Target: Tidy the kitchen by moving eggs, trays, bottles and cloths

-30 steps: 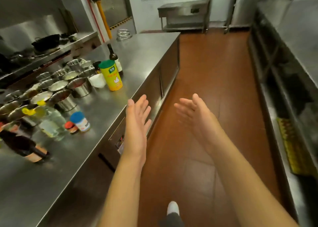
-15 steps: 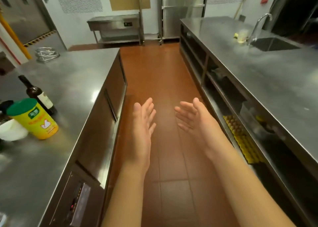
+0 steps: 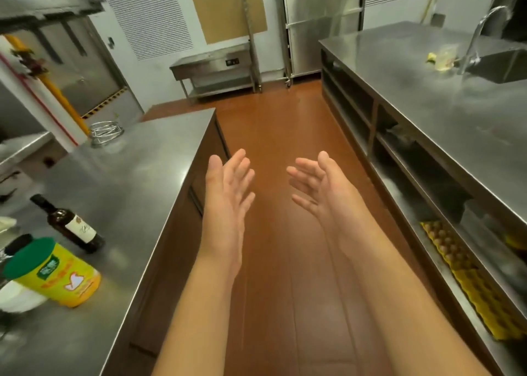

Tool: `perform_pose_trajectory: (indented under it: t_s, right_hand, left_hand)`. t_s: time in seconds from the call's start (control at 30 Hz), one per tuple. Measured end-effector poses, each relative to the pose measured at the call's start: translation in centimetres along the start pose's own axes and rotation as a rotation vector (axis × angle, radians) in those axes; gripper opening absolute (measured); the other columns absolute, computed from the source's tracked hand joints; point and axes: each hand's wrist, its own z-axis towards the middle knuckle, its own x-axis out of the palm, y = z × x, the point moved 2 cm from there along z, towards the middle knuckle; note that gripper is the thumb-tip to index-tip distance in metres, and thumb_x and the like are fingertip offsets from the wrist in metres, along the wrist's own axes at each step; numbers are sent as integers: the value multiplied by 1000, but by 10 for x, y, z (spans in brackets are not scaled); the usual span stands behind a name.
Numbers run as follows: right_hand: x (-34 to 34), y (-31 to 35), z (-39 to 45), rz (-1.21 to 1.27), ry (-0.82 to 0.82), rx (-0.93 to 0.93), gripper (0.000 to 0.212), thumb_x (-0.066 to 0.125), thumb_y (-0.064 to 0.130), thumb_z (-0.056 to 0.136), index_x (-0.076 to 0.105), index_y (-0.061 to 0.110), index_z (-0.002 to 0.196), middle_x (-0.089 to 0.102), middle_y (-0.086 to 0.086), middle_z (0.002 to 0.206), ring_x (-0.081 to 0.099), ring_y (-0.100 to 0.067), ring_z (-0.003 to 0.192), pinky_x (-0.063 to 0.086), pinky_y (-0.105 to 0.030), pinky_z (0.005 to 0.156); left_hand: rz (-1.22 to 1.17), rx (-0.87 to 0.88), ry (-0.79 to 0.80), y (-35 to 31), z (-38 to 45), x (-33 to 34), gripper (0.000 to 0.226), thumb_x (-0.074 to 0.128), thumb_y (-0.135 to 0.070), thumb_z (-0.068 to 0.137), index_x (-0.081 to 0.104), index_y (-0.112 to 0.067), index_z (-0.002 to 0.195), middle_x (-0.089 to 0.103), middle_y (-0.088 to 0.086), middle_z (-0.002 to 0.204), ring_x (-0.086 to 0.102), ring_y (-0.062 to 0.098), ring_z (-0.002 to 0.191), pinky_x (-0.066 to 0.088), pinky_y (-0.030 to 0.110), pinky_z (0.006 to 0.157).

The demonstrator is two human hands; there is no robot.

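Observation:
My left hand (image 3: 228, 187) and my right hand (image 3: 322, 187) are held out over the aisle, palms facing each other, fingers straight, holding nothing. A yellow egg tray (image 3: 467, 278) with eggs at its far end lies on the lower shelf of the right counter, below and right of my right hand. A dark wine bottle (image 3: 71, 227) stands on the left counter (image 3: 128, 181), with a yellow canister with a green lid (image 3: 54, 273) in front of it.
The red-brown floor aisle (image 3: 279, 124) runs ahead between the two steel counters. The right counter (image 3: 445, 101) has a sink and tap (image 3: 482, 36) and a small cup (image 3: 443, 59). A wire rack (image 3: 105, 133) sits at the left counter's far end. A steel table (image 3: 214, 67) stands against the back wall.
The view has swung right from the left counter's pots and bottles toward the aisle and the right counter. Both hands stay open in front of me, holding nothing.

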Motion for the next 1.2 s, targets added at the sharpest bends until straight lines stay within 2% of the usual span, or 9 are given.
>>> perform_pose_trajectory:
  t_s: [0.13,0.23,0.37,0.5,0.7,0.8,1.0,1.2]
  right_hand:
    - [-17,18,56,-2,65,-25,52,35,58,99,57,27,134,68,13,124,60,-5,120,50,-28,98]
    - [-35,24,90,0,35,-13,53,34,57,100,56,25,136,67,10,126,59,-7,121,49,-32,102]
    - [-58,22,128,-14,-3,-1,53,34,57,100,55,26,137,66,10,127,59,-6,122,49,-31,101]
    - [-86,19,166,-14,-87,27,52,37,58,99,56,26,135,68,11,124,60,-5,120,51,-27,94]
    - [-119,28,233,-88,-266,-28,54,35,59,99,54,27,137,65,10,129,57,-4,122,47,-34,104]
    - [-122,39,270,-107,-352,-33,53,34,58,100,54,25,137,64,7,131,57,-6,122,44,-38,108]
    - [-108,48,347,-91,-474,-34,52,35,58,100,56,25,135,64,6,130,57,-9,123,44,-39,109]
    - [-77,36,415,-149,-502,-16,51,34,60,99,57,30,132,65,10,129,57,-8,123,44,-39,109]
  left_hand:
    - [-20,35,-28,2,49,29,63,22,-72,94,51,-40,138,53,-14,147,51,1,133,33,42,119]
    - [-38,6,-28,13,78,51,60,19,-67,99,51,-38,140,54,-14,146,51,1,132,33,42,118]
    - [-25,-40,19,33,119,76,63,23,-73,94,54,-40,138,56,-16,144,52,0,131,34,41,118]
    - [-12,-81,80,53,171,100,62,18,-67,99,51,-37,143,56,-16,144,52,0,130,34,41,117]
    - [-50,-119,237,86,262,128,62,17,-67,99,51,-38,142,54,-15,146,50,2,133,31,44,119]
    - [-48,-112,326,92,318,135,64,15,-68,99,48,-38,145,52,-16,147,48,2,134,30,44,120]
    - [-86,-118,394,95,429,129,66,16,-70,97,49,-38,144,53,-16,146,50,1,133,31,42,119]
    - [-105,-118,445,102,498,110,75,19,-73,89,47,-35,146,52,-13,148,49,4,134,31,43,119]
